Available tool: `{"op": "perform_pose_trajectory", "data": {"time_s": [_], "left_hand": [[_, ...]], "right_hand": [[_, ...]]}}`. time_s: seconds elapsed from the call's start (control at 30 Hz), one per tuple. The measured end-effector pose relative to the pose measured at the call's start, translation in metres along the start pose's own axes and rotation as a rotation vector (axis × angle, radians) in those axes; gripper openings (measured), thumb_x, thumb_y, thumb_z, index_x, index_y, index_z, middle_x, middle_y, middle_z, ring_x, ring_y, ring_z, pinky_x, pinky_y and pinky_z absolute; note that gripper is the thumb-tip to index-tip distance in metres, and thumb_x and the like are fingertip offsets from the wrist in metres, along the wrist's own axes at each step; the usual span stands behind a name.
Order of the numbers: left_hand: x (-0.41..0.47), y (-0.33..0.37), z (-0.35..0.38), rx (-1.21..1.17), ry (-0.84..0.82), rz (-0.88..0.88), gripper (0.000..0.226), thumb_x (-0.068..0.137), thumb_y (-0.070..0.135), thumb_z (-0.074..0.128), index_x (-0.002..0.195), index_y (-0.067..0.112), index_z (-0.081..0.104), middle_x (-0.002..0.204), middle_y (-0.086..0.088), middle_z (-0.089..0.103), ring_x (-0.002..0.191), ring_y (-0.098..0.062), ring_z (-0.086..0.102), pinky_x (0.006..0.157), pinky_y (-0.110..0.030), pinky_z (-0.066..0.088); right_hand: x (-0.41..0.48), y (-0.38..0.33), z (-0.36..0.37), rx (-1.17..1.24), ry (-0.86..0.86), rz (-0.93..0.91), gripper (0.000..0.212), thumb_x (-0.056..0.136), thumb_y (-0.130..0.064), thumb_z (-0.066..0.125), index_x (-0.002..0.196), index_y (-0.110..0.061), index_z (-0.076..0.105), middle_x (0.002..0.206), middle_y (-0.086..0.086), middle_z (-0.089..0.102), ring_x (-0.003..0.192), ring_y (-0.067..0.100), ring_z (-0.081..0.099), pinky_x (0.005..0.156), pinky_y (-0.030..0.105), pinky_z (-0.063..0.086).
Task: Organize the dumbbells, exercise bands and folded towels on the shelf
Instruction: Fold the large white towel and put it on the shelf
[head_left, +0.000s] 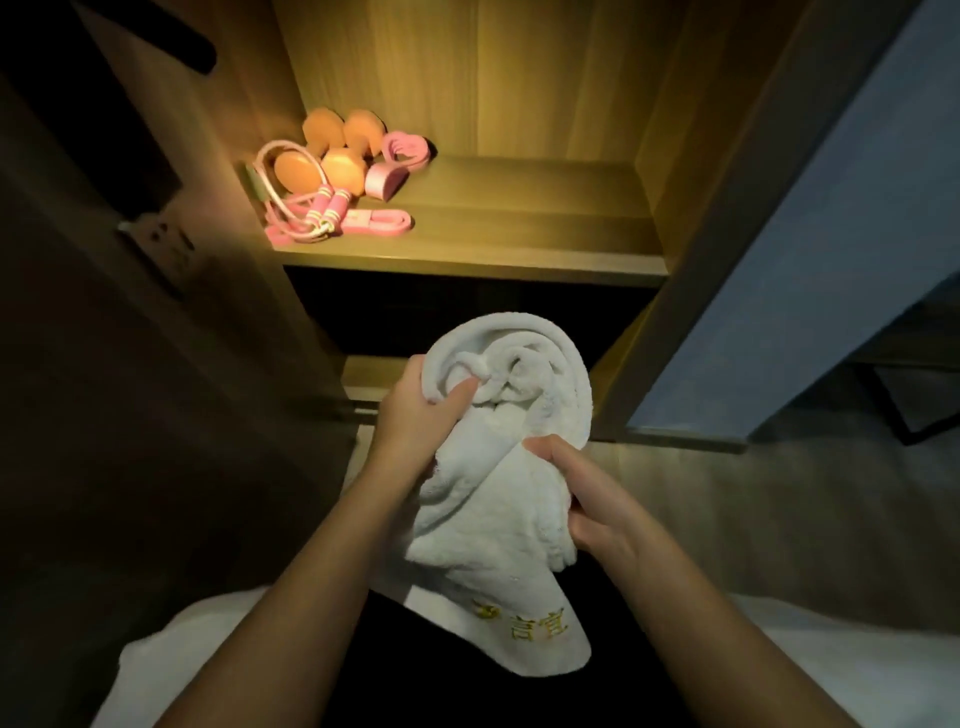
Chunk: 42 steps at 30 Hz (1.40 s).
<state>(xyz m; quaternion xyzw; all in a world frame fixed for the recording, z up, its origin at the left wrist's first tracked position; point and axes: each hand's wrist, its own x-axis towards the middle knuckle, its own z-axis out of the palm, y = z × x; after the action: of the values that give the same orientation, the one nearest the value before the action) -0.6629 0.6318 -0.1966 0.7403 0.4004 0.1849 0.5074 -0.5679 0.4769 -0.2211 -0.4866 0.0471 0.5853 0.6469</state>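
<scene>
Wall socket: on the dark panel at far left, outside the shelf unit.
Skipping rope: pink cord looped at the left end of the lit shelf, its two striped handles lying together at the front of the loop.
Dumbbells: two orange ones side by side at the shelf's back left, partly inside the cord's loop.
Exercise bands: pink; one curled just right of the dumbbells, touching them, and another lying flat in front, beside the rope handles.
Shelf: wooden, lit from above, with its middle and right part bare.
Left grip: holds the towel's upper left edge, thumb pressed into the folds and fingers wrapped behind.
Towel: white, loosely bunched, held in the air in front of the unit and below the lit shelf, touching no shelf; its hanging lower corner carries gold embroidery.
Right grip: fingers curled, pinching a fold at the towel's right side.
Blue panel: stands right of the unit.
</scene>
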Motion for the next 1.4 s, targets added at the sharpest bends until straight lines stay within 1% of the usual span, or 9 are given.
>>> {"op": "perform_pose_trajectory", "data": {"time_s": [0.2, 0.37, 0.47, 0.7, 0.83, 0.9, 1.0, 1.13, 1.4], "left_hand": [[-0.056, -0.013, 0.006, -0.124, 0.017, 0.048, 0.029, 0.089, 0.042, 0.064, 0.111, 0.026, 0.053, 0.1, 0.008, 0.063, 0.093, -0.013, 0.062, 0.076, -0.032, 0.053], [-0.053, 0.019, -0.009, -0.315, -0.049, 0.118, 0.05, 0.092, 0.033, 0.064, 0.135, 0.023, 0.039, 0.116, 0.007, 0.058, 0.103, -0.005, 0.058, 0.069, -0.017, 0.046], [-0.048, 0.028, -0.016, -0.372, -0.116, 0.162, 0.059, 0.09, 0.035, 0.067, 0.139, 0.029, 0.034, 0.119, 0.015, 0.056, 0.109, -0.003, 0.056, 0.08, -0.019, 0.049], [0.001, 0.068, -0.013, -0.26, -0.288, 0.167, 0.1, 0.064, 0.05, 0.08, 0.146, 0.034, 0.025, 0.127, 0.018, 0.051, 0.115, -0.005, 0.053, 0.101, -0.035, 0.047], [0.052, 0.092, -0.003, -0.205, -0.228, 0.202, 0.073, 0.076, 0.024, 0.074, 0.136, 0.038, 0.036, 0.119, 0.01, 0.06, 0.108, -0.011, 0.06, 0.097, -0.043, 0.051], [0.081, 0.098, 0.004, -0.196, -0.188, 0.245, 0.06, 0.08, 0.017, 0.069, 0.124, 0.049, 0.043, 0.112, 0.017, 0.064, 0.103, -0.007, 0.063, 0.093, -0.039, 0.054], [0.126, 0.107, 0.01, -0.273, -0.164, 0.224, 0.055, 0.084, 0.012, 0.069, 0.106, 0.058, 0.048, 0.099, 0.029, 0.066, 0.097, 0.0, 0.066, 0.084, -0.029, 0.055], [0.176, 0.127, 0.008, -0.2, -0.18, 0.213, 0.052, 0.085, 0.007, 0.066, 0.114, 0.048, 0.05, 0.102, 0.028, 0.066, 0.095, 0.003, 0.065, 0.083, -0.028, 0.053], [0.2, 0.167, -0.015, -0.059, -0.333, 0.232, 0.063, 0.085, -0.008, 0.053, 0.117, 0.046, 0.049, 0.112, 0.012, 0.066, 0.102, -0.008, 0.065, 0.084, -0.031, 0.054]], "right_hand": [[-0.046, 0.036, -0.012, 0.013, 0.039, -0.131, 0.041, 0.086, -0.011, 0.067, 0.125, -0.001, 0.061, 0.12, 0.019, 0.067, 0.112, 0.032, 0.064, 0.101, 0.048, 0.047], [-0.057, 0.0, 0.01, -0.058, 0.116, -0.292, 0.029, 0.078, -0.008, 0.071, 0.104, 0.0, 0.062, 0.074, 0.007, 0.068, 0.073, 0.018, 0.069, 0.06, 0.03, 0.053], [-0.057, -0.018, 0.021, -0.071, 0.1, -0.336, 0.017, 0.079, -0.005, 0.067, 0.095, -0.005, 0.061, 0.065, 0.002, 0.064, 0.063, 0.014, 0.065, 0.052, 0.025, 0.049], [-0.037, -0.074, 0.034, 0.002, 0.059, -0.361, 0.026, 0.087, -0.007, 0.066, 0.112, 0.0, 0.065, 0.091, 0.014, 0.073, 0.087, 0.024, 0.072, 0.078, 0.039, 0.058], [-0.005, -0.118, 0.038, 0.015, 0.059, -0.39, 0.025, 0.088, -0.007, 0.064, 0.112, 0.001, 0.065, 0.097, 0.016, 0.073, 0.093, 0.025, 0.071, 0.085, 0.039, 0.057], [0.014, -0.14, 0.038, 0.019, 0.059, -0.372, 0.028, 0.088, -0.007, 0.064, 0.115, 0.002, 0.065, 0.107, 0.018, 0.07, 0.1, 0.027, 0.069, 0.093, 0.04, 0.054], [0.04, -0.176, 0.035, 0.033, 0.027, -0.297, 0.03, 0.089, -0.007, 0.062, 0.117, 0.002, 0.065, 0.105, 0.018, 0.07, 0.096, 0.026, 0.069, 0.083, 0.038, 0.056], [0.067, -0.22, 0.036, 0.033, -0.033, -0.211, 0.03, 0.091, -0.007, 0.059, 0.119, 0.001, 0.064, 0.108, 0.018, 0.069, 0.101, 0.027, 0.067, 0.085, 0.038, 0.052], [0.05, -0.251, 0.042, 0.009, -0.083, -0.168, 0.037, 0.089, -0.011, 0.058, 0.126, -0.005, 0.062, 0.127, 0.018, 0.063, 0.119, 0.032, 0.059, 0.109, 0.048, 0.039]]}}
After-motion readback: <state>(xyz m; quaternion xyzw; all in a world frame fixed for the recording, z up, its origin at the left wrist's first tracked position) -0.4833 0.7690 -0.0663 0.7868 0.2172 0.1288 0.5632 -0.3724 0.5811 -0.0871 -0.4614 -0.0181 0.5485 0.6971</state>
